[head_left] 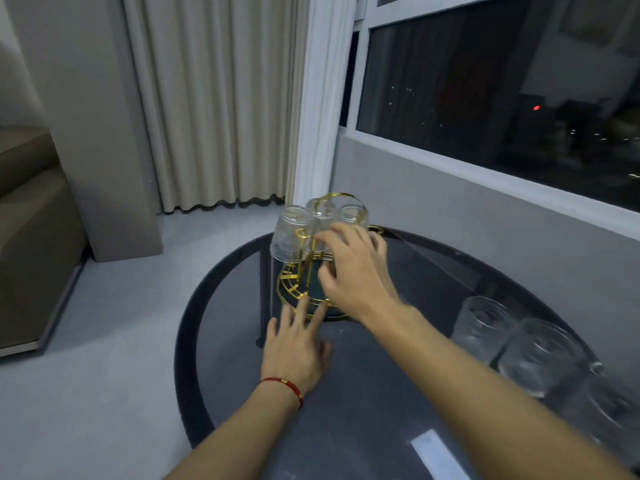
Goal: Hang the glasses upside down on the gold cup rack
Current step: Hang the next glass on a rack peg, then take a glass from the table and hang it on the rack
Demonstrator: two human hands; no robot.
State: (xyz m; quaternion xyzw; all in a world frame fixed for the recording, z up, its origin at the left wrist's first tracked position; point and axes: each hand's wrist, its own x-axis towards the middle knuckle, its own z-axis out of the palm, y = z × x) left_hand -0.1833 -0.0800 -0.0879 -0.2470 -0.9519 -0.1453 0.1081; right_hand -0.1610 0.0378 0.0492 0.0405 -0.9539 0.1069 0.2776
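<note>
On the round table's left side, our left hand [298, 344] lies flat, fingers spread, steadying the gold cup rack [304, 282], which holds three upturned glasses [289, 233]. Our right hand [353, 268] curls at the rack, perhaps around another glass, though we cannot tell. Next we likely fetch the waiting glasses [512, 344] at right.

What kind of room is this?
Probably a living room in a flat: long curtains, part of a sofa, a big window dark with night outside, and a round glass table.
</note>
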